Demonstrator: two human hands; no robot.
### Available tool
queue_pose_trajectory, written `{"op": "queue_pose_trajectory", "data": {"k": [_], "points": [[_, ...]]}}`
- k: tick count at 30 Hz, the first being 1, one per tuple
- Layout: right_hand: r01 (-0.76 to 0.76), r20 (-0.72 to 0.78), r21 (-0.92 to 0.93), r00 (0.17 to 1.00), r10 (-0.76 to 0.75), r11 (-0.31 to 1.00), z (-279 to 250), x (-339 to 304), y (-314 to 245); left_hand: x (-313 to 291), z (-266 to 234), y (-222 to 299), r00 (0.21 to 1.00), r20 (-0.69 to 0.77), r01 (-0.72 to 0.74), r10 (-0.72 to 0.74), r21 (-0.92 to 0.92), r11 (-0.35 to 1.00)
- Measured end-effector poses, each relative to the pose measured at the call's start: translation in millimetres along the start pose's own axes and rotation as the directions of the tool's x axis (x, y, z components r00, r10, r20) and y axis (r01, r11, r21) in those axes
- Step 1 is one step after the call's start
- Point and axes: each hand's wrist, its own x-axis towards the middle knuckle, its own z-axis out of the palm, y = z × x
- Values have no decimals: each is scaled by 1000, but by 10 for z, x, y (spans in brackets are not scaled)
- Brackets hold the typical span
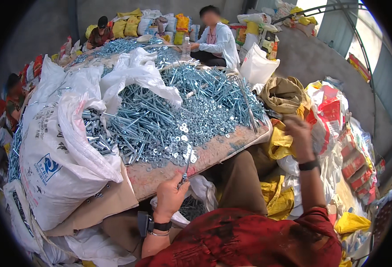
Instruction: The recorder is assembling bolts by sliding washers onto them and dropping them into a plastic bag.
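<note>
My left hand (170,196), closed, grips a slim metal bolt (185,174) that points up at the near edge of the heaped table. Small flat washers (178,149) lie just beyond it, in front of a large pile of long shiny bolts (138,109). My right hand (299,137) is raised off the table's right corner, beside yellow and white sacks. Its fingers look bent but are smeared, and whether they hold anything does not show. Below my left hand, an open white sack (204,189) between my legs has metal pieces inside.
A big white woven sack (49,164) spills metal sleeves at the left. Thin metal rods (248,104) stand at the table's right side. Brown cloth (284,94) and many sacks (333,115) crowd the right. A person in a pale shirt (222,44) sits across, with others farther left.
</note>
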Motion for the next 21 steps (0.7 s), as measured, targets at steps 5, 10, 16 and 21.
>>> {"op": "queue_pose_trajectory", "data": {"k": [5,10,16,21], "points": [[-204,678,156,734,45,966,1458,-450,-26,-70,30,56,995,-8,-95,95,14,995],[-113,872,155,483,-82,981,1809,-503,-101,-136,-82,207,994,-2,-109,109,52,993],[-8,901,33,434,-26,999,1913,-473,-198,-152,-116,134,996,-5,-85,86,71,994],[54,889,69,450,-86,996,2040,-468,-126,-140,-147,143,996,-15,-92,93,98,991]]}}
